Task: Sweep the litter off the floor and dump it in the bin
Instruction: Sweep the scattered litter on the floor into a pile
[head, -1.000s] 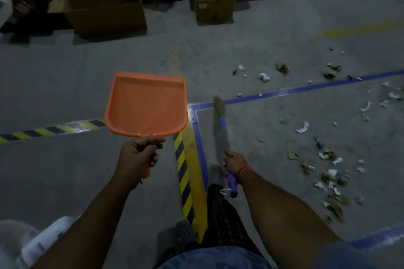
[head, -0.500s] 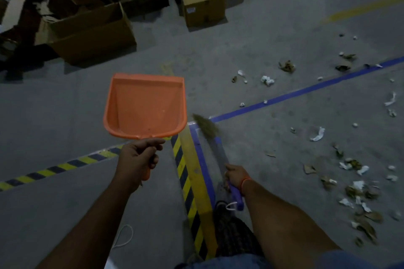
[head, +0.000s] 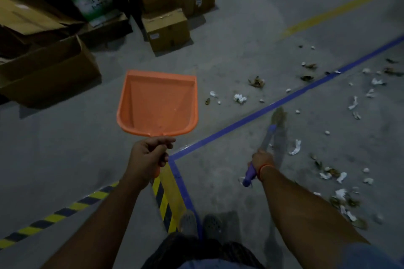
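On the grey concrete floor, litter lies scattered: white paper scraps and brown dried leaves, mostly to the right of the person and on both sides of a blue tape line that runs diagonally up toward the right edge. One denser cluster of scraps sits low right, near the right forearm; another loose group sits far right, around the tape line.

Left hand: fingers curled round the handle of an orange dustpan, gripping it. Pan is held up off the floor, open face toward the camera, mouth pointing away; nothing visible inside apart from a few specks.

Right hand: closed round the purple handle of a broom, gripping it; an orange band is on the wrist. Broom head points away from the person, bristle end just beside the blue tape line (motion blur there, so cannot tell whether bristles touch the floor).

Yellow-and-black hazard tape runs beside the blue line near the person's feet, and a second striped strip extends toward lower left. Cardboard boxes are stacked top left, some open, some flattened. Bin not in view.
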Available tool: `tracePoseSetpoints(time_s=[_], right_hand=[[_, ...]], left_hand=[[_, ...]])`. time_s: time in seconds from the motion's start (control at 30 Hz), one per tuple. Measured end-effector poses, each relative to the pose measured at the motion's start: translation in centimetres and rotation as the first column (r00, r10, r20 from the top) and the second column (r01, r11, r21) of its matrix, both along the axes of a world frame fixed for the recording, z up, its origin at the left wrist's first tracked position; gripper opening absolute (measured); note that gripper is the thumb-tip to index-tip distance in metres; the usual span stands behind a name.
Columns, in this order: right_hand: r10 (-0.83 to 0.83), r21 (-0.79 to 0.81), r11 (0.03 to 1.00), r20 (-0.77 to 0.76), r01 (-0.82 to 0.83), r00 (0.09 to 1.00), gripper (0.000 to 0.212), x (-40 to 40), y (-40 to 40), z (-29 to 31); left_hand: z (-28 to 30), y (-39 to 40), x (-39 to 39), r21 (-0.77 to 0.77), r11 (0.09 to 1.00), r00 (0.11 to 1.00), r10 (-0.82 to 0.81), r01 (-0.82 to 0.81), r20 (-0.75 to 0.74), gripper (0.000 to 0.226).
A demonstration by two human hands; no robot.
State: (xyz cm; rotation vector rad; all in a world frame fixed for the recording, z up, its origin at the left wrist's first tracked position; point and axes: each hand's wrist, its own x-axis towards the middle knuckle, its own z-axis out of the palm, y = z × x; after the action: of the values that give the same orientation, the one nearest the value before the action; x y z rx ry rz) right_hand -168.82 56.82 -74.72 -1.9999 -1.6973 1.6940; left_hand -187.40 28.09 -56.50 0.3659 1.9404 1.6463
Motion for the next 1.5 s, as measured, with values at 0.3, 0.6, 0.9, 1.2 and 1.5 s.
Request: tracePoseSetpoints(time_s=[0.3, 0.6, 0.9, 1.2, 1.5], right_hand=[[0.277, -0.010, 0.960, -0.141, -0.281, 0.950, 0.039, -10.3, -1.5, 0.8], [0.523, -0.139, 0.828, -0.158, -0.543, 0.838, 0.037, -25.5, -0.5, 0.9], [-0.175, -0.167, 0.972, -0.042, 0.166, 0.984, 0.023, -22.1, 12.7, -0.9], [-0.299, 0.092, 0.951, 0.014, 0.296, 0.954, 0.020, -18.3, 24.3, -2.5], [0.166, 0.002, 0.986, -0.150, -0.168, 0.975, 0.041, -20.9, 27.2, -0.7]], left_hand=[[-0.3, 6.5, -7.4, -0.010, 0.999, 0.999, -0.051, 0.051, -0.010, 0.029], [-0.6, 13.0, -20.9, -0.062, 0.994, 0.996, -0.090, 0.090, 0.006, 0.030], [-0.5, 22.6, -28.2, -0.037, 0.983, 0.983, -0.181, 0.182, 0.037, 0.033], [-1.3, 33.9, -29.5, -0.024, 0.958, 0.957, -0.284, 0.286, 0.060, 0.035], [-0.6, 45.5, -30.3, -0.003, 0.962, 0.962, -0.273, 0.273, 0.013, 0.036]])
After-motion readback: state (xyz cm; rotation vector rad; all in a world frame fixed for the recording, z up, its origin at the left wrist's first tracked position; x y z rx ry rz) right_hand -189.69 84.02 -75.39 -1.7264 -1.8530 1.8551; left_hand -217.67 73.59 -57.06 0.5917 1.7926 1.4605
